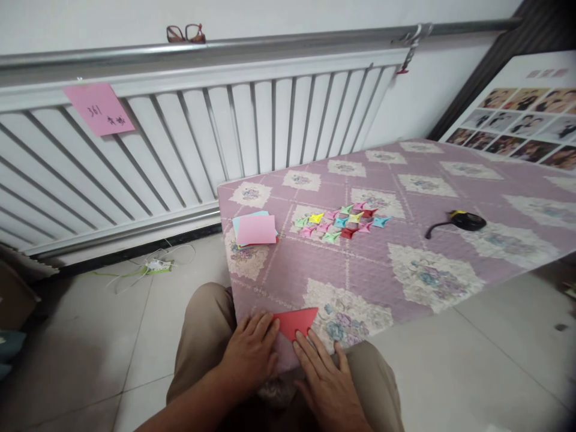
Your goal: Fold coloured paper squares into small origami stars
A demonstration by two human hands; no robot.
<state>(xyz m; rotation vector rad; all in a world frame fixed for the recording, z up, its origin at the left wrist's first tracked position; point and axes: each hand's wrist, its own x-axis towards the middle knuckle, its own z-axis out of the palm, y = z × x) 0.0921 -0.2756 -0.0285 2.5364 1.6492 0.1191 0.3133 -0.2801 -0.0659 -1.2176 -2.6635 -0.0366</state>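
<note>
A sheet of red paper (296, 322), folded into a slanted shape with a pointed right end, lies on the near corner of the table. My left hand (252, 347) is closed over its left end, fingers bent together and covering that corner. Along the lower right edge, my right hand (324, 373) rests with fingers stretched out and spread, fingertips touching the paper. Beyond them sits a small stack of coloured paper (256, 230), pink on top. To its right, several small folded paper pieces (342, 222) in green, pink, yellow, blue and red are grouped together.
A purple floral cloth (369, 270) covers the table. A black tape measure (468, 221) with a strap lies at right. Behind are a white radiator (252, 120) with a pink note (99, 109), glasses (186, 33) on a pipe, and a photo board (517, 114). A power strip (158, 266) lies on the floor.
</note>
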